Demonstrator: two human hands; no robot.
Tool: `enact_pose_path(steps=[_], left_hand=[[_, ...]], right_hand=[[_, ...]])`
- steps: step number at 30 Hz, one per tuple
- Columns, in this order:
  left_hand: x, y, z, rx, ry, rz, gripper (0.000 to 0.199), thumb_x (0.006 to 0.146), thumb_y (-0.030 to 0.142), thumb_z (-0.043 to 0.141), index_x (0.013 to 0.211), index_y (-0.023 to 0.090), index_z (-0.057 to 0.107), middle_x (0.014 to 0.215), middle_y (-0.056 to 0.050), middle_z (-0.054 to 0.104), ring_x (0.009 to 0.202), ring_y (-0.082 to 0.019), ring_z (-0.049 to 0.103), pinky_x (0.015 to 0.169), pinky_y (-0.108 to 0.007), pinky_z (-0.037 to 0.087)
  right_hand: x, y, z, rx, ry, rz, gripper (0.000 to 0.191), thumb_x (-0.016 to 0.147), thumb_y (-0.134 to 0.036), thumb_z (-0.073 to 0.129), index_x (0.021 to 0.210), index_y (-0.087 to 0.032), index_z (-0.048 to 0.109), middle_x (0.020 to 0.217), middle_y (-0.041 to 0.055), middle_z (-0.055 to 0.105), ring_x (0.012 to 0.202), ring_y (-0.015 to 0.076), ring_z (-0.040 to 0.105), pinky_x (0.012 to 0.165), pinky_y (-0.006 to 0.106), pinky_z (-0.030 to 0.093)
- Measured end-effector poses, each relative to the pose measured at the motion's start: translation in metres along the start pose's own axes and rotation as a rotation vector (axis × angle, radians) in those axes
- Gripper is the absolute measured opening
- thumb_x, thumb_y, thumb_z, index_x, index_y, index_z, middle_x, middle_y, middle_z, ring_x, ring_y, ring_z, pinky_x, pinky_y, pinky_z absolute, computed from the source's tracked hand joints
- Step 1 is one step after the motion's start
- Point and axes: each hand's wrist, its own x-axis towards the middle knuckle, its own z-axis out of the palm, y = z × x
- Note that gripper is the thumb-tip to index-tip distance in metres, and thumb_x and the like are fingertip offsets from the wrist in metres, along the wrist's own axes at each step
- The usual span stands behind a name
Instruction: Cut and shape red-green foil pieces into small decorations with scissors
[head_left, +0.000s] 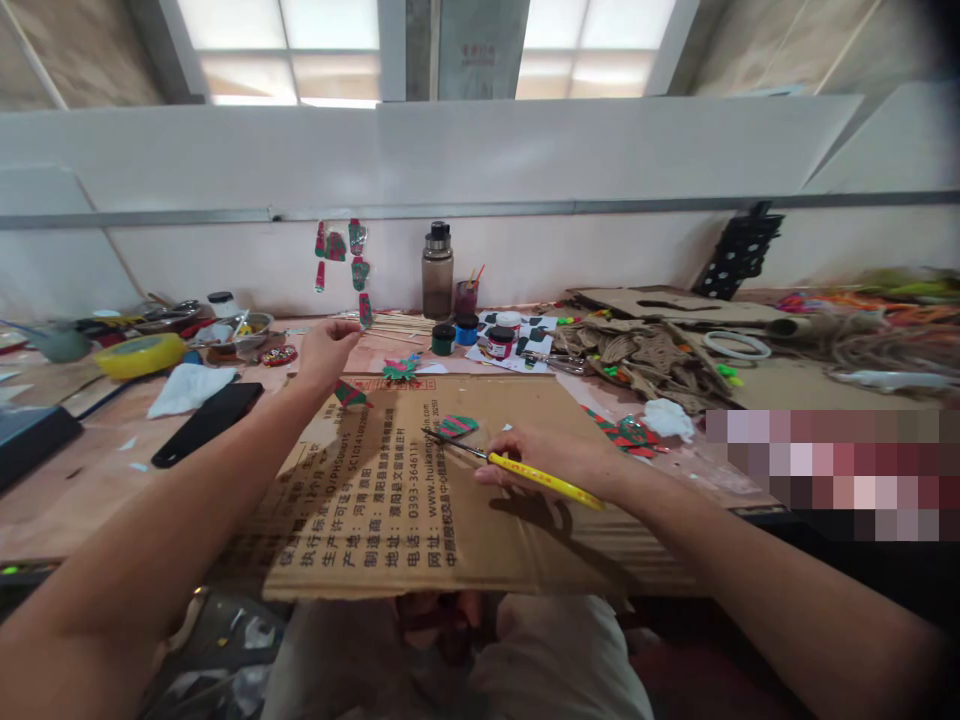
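Observation:
My left hand (330, 352) is raised over the back of the cardboard, its fingers pinched on the bottom piece (365, 310) of a hanging string of red and green painted pieces (358, 238). In my right hand (544, 460) are yellow-handled scissors (544, 480), their blades pointing left, low over the cardboard sheet (390, 500). Beside the blade tips lies a green and red striped piece (457, 427). Another painted piece (351, 396) rests under my left wrist, and a green flower-like piece (401, 370) sits at the sheet's back edge.
Behind the sheet stand a bottle (438, 272) and paint jars (443, 340). A yellow tape roll (140, 355) and a black object (208, 424) are at the left. Brown scraps and cord (637, 355) are heaped at the right, near white wadding (669, 420).

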Motion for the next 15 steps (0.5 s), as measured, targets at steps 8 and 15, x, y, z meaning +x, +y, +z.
enact_pose_path(steps=[8, 15], left_hand=[[0.008, -0.014, -0.004, 0.457, -0.054, 0.301, 0.013, 0.084, 0.018, 0.061, 0.086, 0.022, 0.073, 0.098, -0.008, 0.077, 0.100, -0.027, 0.067, 0.111, -0.046, 0.038], [-0.042, 0.018, 0.026, 0.263, -0.784, -0.092, 0.036, 0.082, 0.047, 0.074, 0.061, 0.018, 0.068, 0.058, -0.008, 0.068, 0.052, -0.021, 0.062, 0.057, -0.030, 0.046]], right_hand=[[0.002, -0.003, 0.002, -0.057, 0.037, -0.050, 0.048, 0.088, -0.062, 0.063, 0.069, -0.019, 0.060, 0.062, 0.0017, 0.060, 0.053, 0.0133, 0.049, 0.050, 0.025, 0.030], [-0.001, -0.006, 0.008, -0.152, 0.089, -0.076, 0.043, 0.090, -0.058, 0.063, 0.078, -0.017, 0.071, 0.071, 0.0049, 0.068, 0.062, 0.0172, 0.056, 0.055, 0.026, 0.033]])
